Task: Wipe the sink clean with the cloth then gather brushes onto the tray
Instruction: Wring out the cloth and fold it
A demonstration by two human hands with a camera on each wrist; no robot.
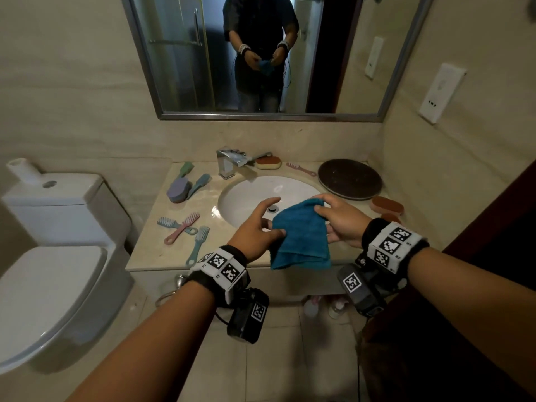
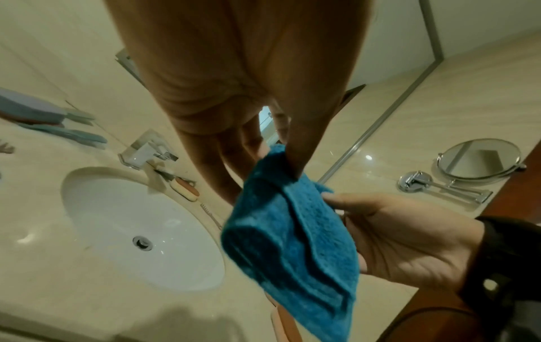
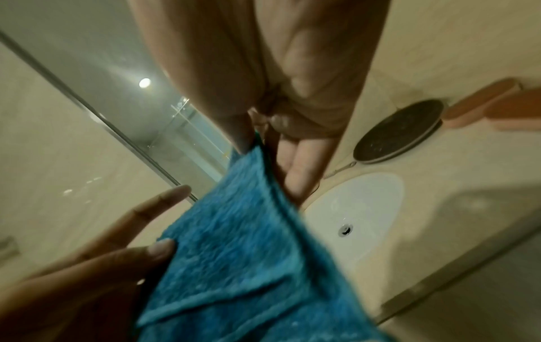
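A folded blue cloth point(image 1: 301, 236) hangs in the air over the front rim of the white sink point(image 1: 246, 198). My left hand point(image 1: 271, 227) pinches its left edge with the thumb, the forefinger held out straight. My right hand point(image 1: 322, 208) pinches the top right corner. In the left wrist view the cloth point(image 2: 287, 236) hangs from my thumb. In the right wrist view the cloth point(image 3: 243, 250) fills the middle. The dark round tray point(image 1: 349, 178) lies at the back right. Pastel brushes point(image 1: 185, 184) and more brushes point(image 1: 182, 227) lie left of the sink.
A chrome tap point(image 1: 229, 162) stands behind the sink, with an orange scrub brush point(image 1: 268, 163) and a pink brush point(image 1: 300, 168) beside it. Another orange scrub brush point(image 1: 387, 205) lies at the right. A toilet point(image 1: 52, 227) stands to the left, a mirror point(image 1: 261, 53) above.
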